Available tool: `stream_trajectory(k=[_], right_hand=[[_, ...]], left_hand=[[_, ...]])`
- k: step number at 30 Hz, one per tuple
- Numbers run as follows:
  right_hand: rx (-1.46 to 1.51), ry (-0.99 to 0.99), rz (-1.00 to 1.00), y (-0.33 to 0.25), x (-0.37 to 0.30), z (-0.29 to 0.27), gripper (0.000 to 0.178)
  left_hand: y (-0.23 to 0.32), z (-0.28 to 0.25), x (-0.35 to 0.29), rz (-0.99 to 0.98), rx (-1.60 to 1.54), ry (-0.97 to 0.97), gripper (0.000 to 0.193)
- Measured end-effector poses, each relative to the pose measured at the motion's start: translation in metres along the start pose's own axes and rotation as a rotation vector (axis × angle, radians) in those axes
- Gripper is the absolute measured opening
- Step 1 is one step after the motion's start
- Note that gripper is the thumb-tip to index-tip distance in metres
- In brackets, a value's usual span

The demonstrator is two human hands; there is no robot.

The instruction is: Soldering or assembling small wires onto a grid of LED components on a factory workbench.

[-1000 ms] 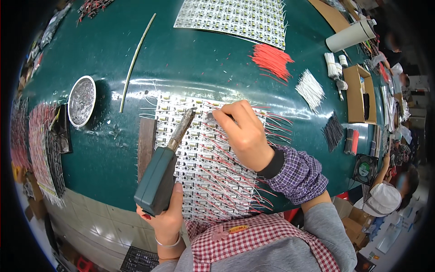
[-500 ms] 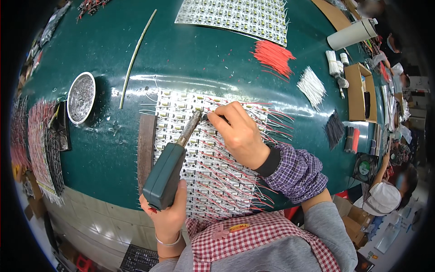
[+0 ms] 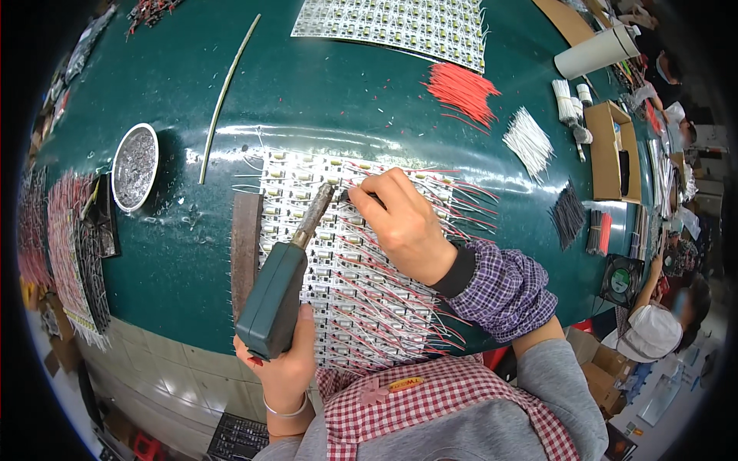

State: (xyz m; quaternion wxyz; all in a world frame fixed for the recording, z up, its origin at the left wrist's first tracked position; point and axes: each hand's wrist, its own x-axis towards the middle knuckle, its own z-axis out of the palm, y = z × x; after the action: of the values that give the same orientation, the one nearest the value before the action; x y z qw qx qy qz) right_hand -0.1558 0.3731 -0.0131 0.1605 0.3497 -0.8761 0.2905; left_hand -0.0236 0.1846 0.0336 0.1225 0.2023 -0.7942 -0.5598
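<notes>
A panel of small white circuit boards lies in front of me, with rows of red and white wires fanning out to its right. My left hand is closed round the handle of a dark green soldering gun. Its grey, worn tip points up and away, over the upper part of the panel. Just right of that tip, my right hand is held low over the boards, thumb and fingers pinched together. A small dark bit shows at the fingertips, too small to name. A brown bar runs along the panel's left edge.
A white bowl of grey, shiny material stands at left. Red wires, white wires and black wires lie in piles. Another board panel is at the far side. A cardboard box and a bottle stand right.
The soldering gun and its tip have shifted slightly left, away from my right fingers. My right hand has moved a little left, still pinched.
</notes>
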Motion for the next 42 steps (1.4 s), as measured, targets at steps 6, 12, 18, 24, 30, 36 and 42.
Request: stream_trajectory(k=[6, 12, 18, 24, 30, 36, 42], right_hand=[[-0.012, 0.004, -0.002, 0.000, 0.000, 0.000, 0.030], [-0.002, -0.008, 0.014, -0.002, 0.000, -0.001, 0.030], [0.038, 0.024, 0.009, -0.006, -0.004, -0.010, 0.031], [0.045, 0.013, -0.008, -0.014, -0.010, -0.006, 0.032], [0.041, -0.009, 0.011, -0.015, -0.012, -0.003, 0.030], [0.050, -0.024, 0.004, -0.015, -0.011, -0.003, 0.029], [0.050, -0.030, 0.002, -0.015, -0.011, -0.002, 0.029]], left_hand=[[-0.003, -0.006, -0.003, 0.069, 0.064, -0.071, 0.039], [-0.004, -0.007, -0.002, 0.098, 0.048, -0.056, 0.037], [-0.008, -0.012, -0.013, 0.007, 0.027, 0.029, 0.033], [-0.025, -0.020, -0.016, 0.110, 0.021, -0.009, 0.037], [-0.023, -0.021, -0.016, 0.106, 0.023, -0.046, 0.037], [-0.022, -0.020, -0.018, 0.055, 0.025, -0.048, 0.036], [-0.021, -0.018, -0.020, 0.096, 0.095, -0.046, 0.035]])
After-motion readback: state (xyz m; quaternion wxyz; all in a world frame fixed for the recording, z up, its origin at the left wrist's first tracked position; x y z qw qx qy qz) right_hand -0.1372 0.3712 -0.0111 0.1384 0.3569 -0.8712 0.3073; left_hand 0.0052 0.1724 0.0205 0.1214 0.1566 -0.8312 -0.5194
